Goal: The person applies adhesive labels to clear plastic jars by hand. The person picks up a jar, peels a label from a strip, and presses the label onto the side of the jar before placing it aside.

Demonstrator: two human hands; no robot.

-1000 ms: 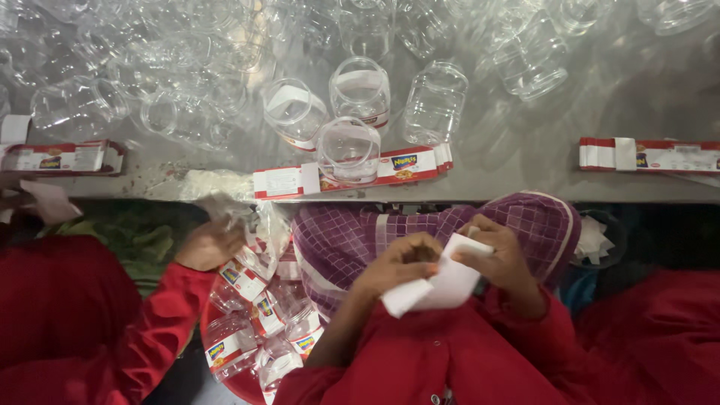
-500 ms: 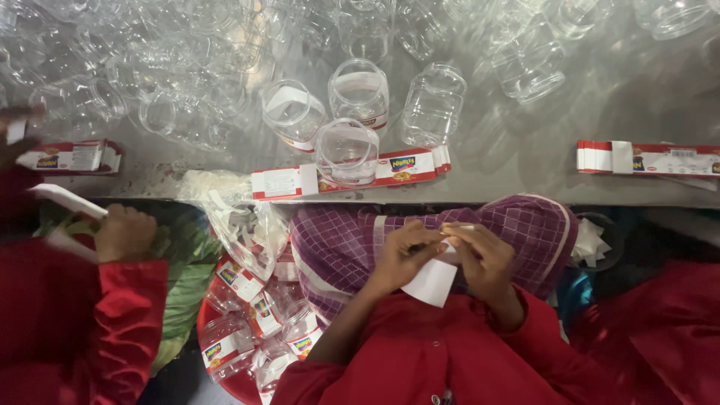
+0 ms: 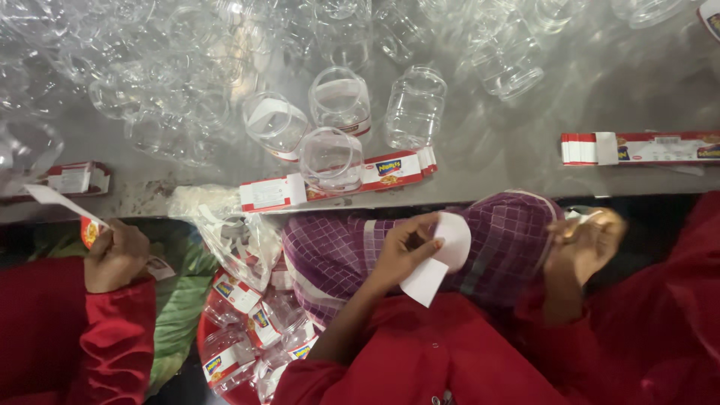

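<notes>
White paper label backing (image 3: 437, 259) sits pinched in the left hand (image 3: 401, 251), fingers (image 3: 427, 244) closed on its edge, over the purple checked lap cloth (image 3: 495, 247). The right hand (image 3: 585, 244) is curled, and its contents cannot be told. Labelled clear plastic jars (image 3: 247, 330) fill the red basin (image 3: 214, 375) below the fingers; unlabelled clear jars (image 3: 416, 105) crowd the grey counter (image 3: 525, 165) beyond.

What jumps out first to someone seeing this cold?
The heap of clear plastic jars covering the grey table along the top. Below its edge, the left hand holds a white label over a purple checked cloth, with the right hand apart to the right. Lower left, a red tub holds labelled jars.
</notes>
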